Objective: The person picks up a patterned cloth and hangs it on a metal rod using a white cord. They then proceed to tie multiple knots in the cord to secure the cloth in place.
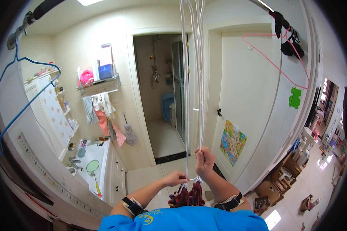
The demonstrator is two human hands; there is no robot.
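Several long white cords (201, 86) hang from above in front of me. My right hand (204, 161) is closed in a fist around the right-hand bundle of them. Lower and to the left, my left hand (175, 178) pinches a white cord close to its lower end. A short length of cord runs across between the two strands, just under my hands. Below, close to my chest, hangs a dark red knotted or knitted textile piece (188, 196) in two bunches, with white cord tied at their tops. Its lower part is hidden behind my blue shirt.
A blue hanger (31, 101) hangs at left and a pink hanger (266, 53) at right, from a rod overhead. A washbasin (94, 153) stands at left. Ahead are a doorway (159, 138) and a white door (245, 95). Wooden furniture (267, 190) lines the right.
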